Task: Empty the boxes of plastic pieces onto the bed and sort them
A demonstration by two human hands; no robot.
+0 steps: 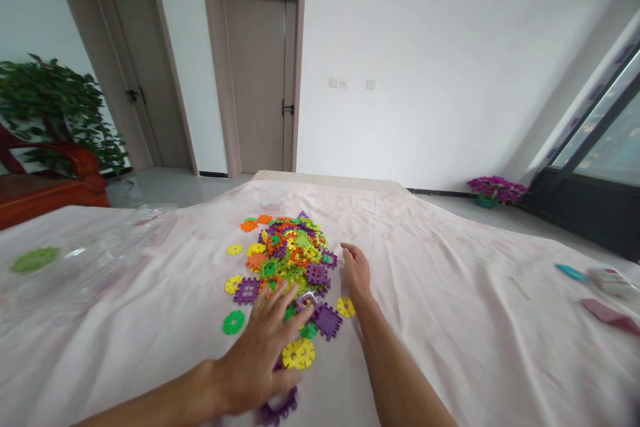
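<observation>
A heap of flat plastic building pieces (pixel 300 240) in orange, green, yellow and purple lies on the cloth in front of me. My left hand (pixel 265 347) is spread palm down over the near end of the heap, fingers apart. Beside it are a green notched disc (pixel 233 322) and a purple square piece (pixel 247 291). Yellow discs (pixel 299 353) and a purple frame (pixel 280 405) lie near its thumb. Right of the heap, my right hand (pixel 356 272) rests with fingers curled in; whatever they may hold is hidden. A yellow disc (pixel 345 307) lies near its wrist.
A pale pink cloth (pixel 450 320) with wrinkles covers the wide surface. At the left lies a clear plastic bag (pixel 90 260) with a green piece (pixel 35 259). Toward the right edge are a blue item (pixel 571 272), a whitish block (pixel 613 282) and a pink strip (pixel 610 315).
</observation>
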